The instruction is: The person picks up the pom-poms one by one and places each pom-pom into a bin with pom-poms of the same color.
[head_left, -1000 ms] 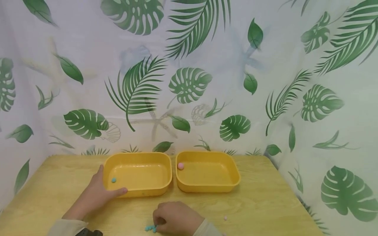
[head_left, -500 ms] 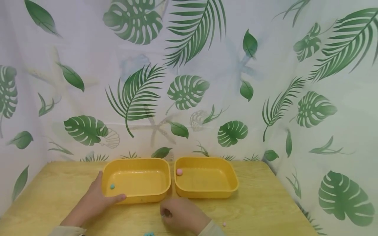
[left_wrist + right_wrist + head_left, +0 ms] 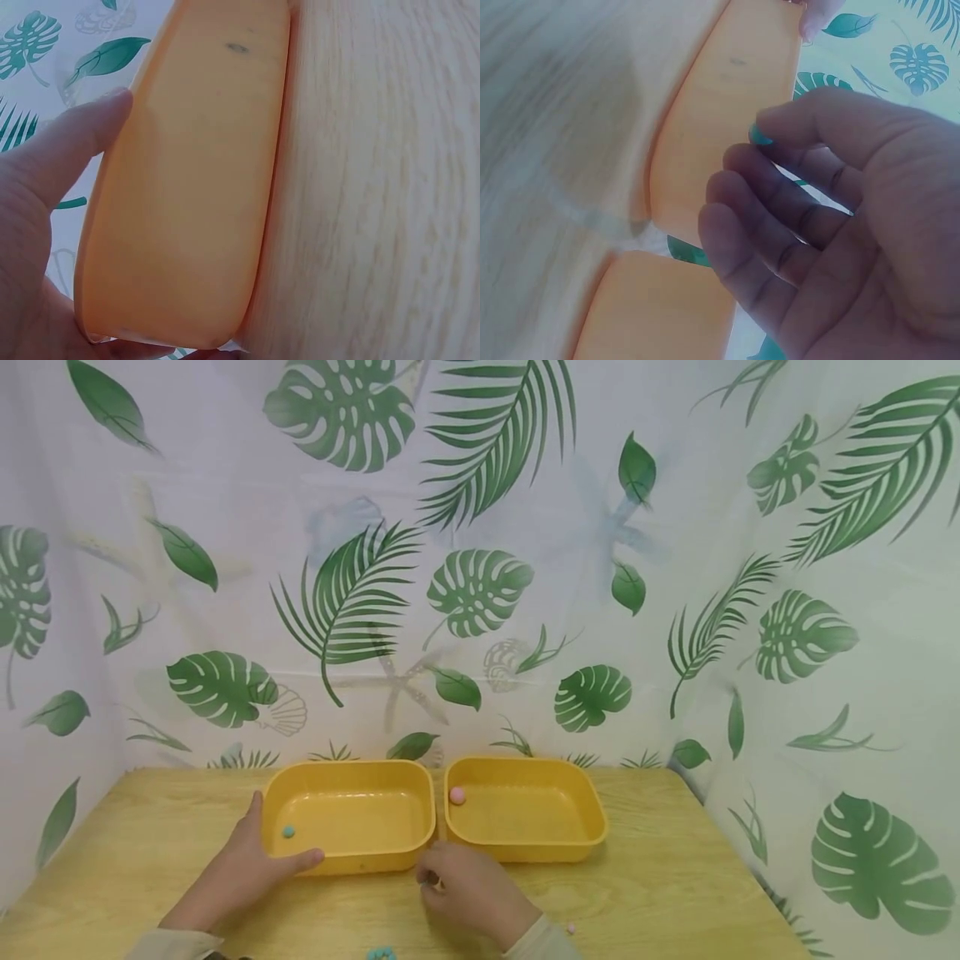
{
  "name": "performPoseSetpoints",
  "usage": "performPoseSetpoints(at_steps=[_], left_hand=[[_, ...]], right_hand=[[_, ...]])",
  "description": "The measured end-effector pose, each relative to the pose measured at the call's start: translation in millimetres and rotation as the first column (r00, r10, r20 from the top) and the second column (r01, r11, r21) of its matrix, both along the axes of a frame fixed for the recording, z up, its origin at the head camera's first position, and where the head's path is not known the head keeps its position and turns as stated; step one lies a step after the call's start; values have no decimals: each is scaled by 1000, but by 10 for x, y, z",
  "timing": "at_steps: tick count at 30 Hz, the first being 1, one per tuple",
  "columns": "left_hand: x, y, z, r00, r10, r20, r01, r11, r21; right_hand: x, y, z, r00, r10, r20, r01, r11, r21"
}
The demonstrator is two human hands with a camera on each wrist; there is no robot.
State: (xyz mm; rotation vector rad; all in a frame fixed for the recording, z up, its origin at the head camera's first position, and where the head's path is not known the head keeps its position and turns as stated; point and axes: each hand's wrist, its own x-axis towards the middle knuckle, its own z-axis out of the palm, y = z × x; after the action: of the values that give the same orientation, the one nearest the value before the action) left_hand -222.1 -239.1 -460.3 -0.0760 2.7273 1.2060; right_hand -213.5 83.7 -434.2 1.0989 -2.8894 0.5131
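Observation:
My left hand (image 3: 251,864) holds the left yellow tray (image 3: 360,818) by its near left corner, thumb on the front rim and fingers along the left side. Inside that tray lies a small teal ball (image 3: 288,832). Just in front of the gap between the trays is my right hand (image 3: 472,893). Between its thumb and index finger it pinches another teal ball (image 3: 760,135), seen best in the right wrist view; its other fingers are loosely curled. More small teal balls (image 3: 382,953) lie clustered at the head view's bottom edge.
A second yellow tray (image 3: 525,814) stands to the right, with a pink ball (image 3: 457,796) at its left end. A tiny pink ball (image 3: 572,928) lies on the wooden table (image 3: 660,868). Behind the table hangs a leaf-printed cloth (image 3: 487,710).
My right hand has lifted away from the teal cluster with a ball and moved forward and slightly right, toward the trays. My left hand keeps its place on the left tray. The head view tilted up slightly.

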Motion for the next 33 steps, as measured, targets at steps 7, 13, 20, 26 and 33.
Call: performPoseSetpoints(at_steps=[7, 13, 20, 26, 33], left_hand=[[12, -10, 11, 1000, -10, -9, 10, 1000, -15], [14, -13, 7, 1000, -4, -23, 4, 1000, -17], [-9, -1, -3, 1000, 9, -18, -10, 1000, -15], [-8, 6, -10, 1000, 14, -12, -14, 1000, 0], [-9, 8, -12, 1000, 24, -10, -24, 1000, 12]], right_hand=[[-54, 32, 8, 1000, -17, 20, 19, 998, -62], [-87, 127, 73, 997, -57, -58, 47, 986, -162], [-140, 163, 119, 987, -131, -98, 94, 945, -312], [-234, 102, 128, 968, -192, -162, 119, 918, -378], [-329, -4, 142, 960, -252, -124, 192, 912, -363]])
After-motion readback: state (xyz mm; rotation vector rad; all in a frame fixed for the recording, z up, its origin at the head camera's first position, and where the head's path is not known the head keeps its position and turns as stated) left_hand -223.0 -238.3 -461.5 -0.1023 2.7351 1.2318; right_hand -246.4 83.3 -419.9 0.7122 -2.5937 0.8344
